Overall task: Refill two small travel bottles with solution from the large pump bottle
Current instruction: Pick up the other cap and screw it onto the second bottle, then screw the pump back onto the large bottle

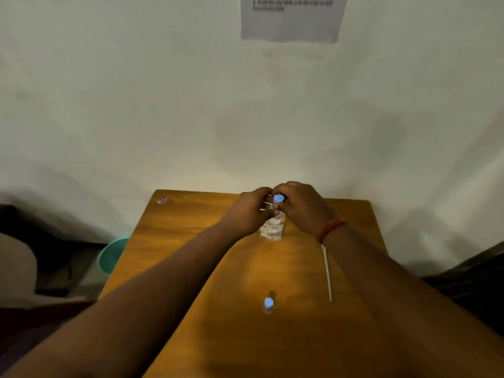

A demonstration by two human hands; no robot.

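A clear large bottle (272, 227) with a printed label stands at the far middle of the wooden table (191, 219). Both hands are closed together over its top. My right hand (300, 205) pinches a blue cap (278, 198) just above the bottle. My left hand (246, 214) grips clear plastic at the bottle's top; blur hides whether that is the neck or a small bottle held against it. A small travel bottle (268, 304) with a blue cap stands alone near the front of the table, between my forearms.
A thin white tube (327, 271) lies on the table beside my right forearm. A teal bowl (111, 255) sits below the table's left edge. The table backs onto a pale wall with a printed sheet (291, 17). A small scrap (162, 200) lies at the far left corner.
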